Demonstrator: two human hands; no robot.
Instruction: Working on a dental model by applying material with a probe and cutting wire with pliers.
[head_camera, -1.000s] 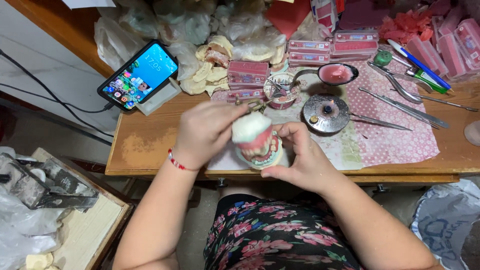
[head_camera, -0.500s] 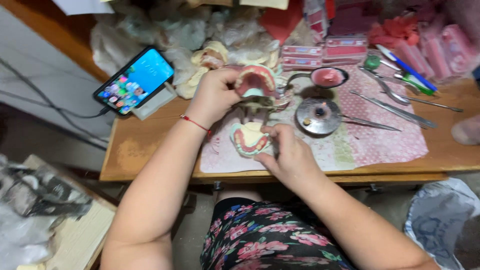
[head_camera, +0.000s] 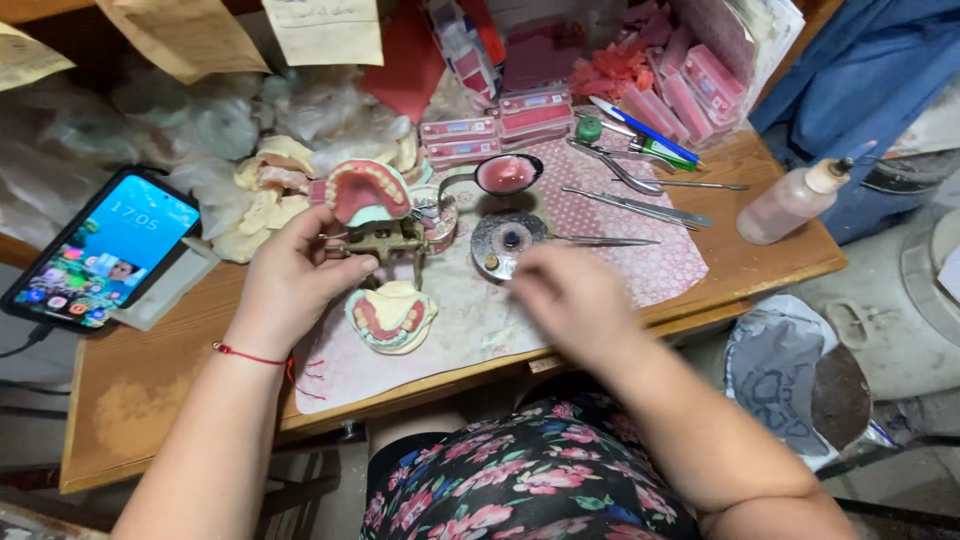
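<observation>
Nearest, a floral dress (head_camera: 530, 490) in pink, green and black filled the lower edge, soft and patterned. Beyond it ran a worn wooden table (head_camera: 140, 385), its near-left part scuffed and pale, with a thin pinkish patterned cloth (head_camera: 640, 270) spread over its middle.

On the cloth's near-left part lay a lower denture model (head_camera: 392, 316): a pale, chalky horseshoe base carrying glossy pink wax and a row of small teeth. Just behind it, the left hand (head_camera: 295, 275), a red thread at the wrist, curled loosely around a small brass-coloured metal articulator (head_camera: 385, 240), thumb and fingers touching its frame. An upper denture model (head_camera: 368, 190), pink with an arch of white teeth, sat tilted on top of that frame.

The right hand (head_camera: 570, 295) hovered over the cloth, well blurred; whether it was open or holding anything could not be told. Just beyond it sat a round, dull metal dish (head_camera: 508, 243), and farther a dark ladle-like spoon (head_camera: 505, 174) holding smooth pink wax.

To the right lay slim steel instruments (head_camera: 640, 207) and a cloudy plastic squeeze bottle (head_camera: 795, 200). On the far left a smartphone (head_camera: 100, 250) leaned with its screen lit. Along the far edge stood flat pink boxes (head_camera: 500, 125), and farther left lay crumpled clear plastic bags (head_camera: 200, 125).
</observation>
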